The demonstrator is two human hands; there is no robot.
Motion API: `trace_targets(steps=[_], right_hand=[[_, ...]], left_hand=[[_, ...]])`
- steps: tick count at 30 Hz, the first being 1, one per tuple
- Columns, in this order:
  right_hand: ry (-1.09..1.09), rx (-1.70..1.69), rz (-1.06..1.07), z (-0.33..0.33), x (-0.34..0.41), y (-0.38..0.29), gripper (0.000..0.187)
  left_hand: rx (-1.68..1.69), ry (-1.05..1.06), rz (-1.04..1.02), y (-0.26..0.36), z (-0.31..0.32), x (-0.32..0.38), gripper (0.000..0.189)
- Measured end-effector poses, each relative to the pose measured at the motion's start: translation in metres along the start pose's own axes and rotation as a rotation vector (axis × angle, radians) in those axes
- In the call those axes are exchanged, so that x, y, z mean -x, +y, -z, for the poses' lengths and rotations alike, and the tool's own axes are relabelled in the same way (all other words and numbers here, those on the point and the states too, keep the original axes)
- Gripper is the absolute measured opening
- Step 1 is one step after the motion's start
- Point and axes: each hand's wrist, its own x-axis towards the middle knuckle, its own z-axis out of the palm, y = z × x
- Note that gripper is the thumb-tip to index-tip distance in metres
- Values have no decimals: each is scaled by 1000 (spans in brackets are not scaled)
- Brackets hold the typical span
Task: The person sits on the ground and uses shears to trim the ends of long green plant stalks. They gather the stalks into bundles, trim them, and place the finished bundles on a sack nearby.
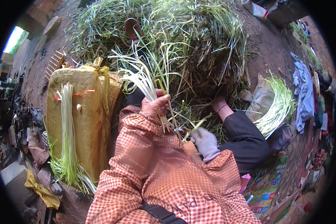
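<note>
My bare left hand (pixel 154 106) is closed around a loose bunch of white-to-green vegetable stems (pixel 145 81). Their pale upper ends fan out beyond my fingers, and cut-looking ends hang below my fist. Lower and to the right, my right hand (pixel 205 143) wears a grey knit glove and is blurred. A yellow-green leaf strip (pixel 198 124) lies at its fingertips; whether the fingers grip it is unclear. On yellow woven sacks (pixel 92 134) to my left lies a bundle of similar stems (pixel 66 117), with a red tie (pixel 82 92) near its white ends.
A large heap of green leaves and stems (pixel 184 36) rises in front of me. More trimmed greens (pixel 278 106) lie at right, beside a tied sack (pixel 260 98). Blue cloth (pixel 303 89) is farther right. A colourful printed mat (pixel 268 187) is at lower right.
</note>
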Motion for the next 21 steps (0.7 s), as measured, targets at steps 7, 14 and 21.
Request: trace_targets(steps=[7,14,21], right_hand=[[-87,-894,202,7,-22,-51,24],[224,-718,306,-12,-12,-52,16],[151,-853,251,2,-36,-60,35]], left_hand=[[-15,-175,123,-13,-9,14,26],[-103,-92,52,-11,-1,16,31],[-200,-139,115,-20,-3,22,22]])
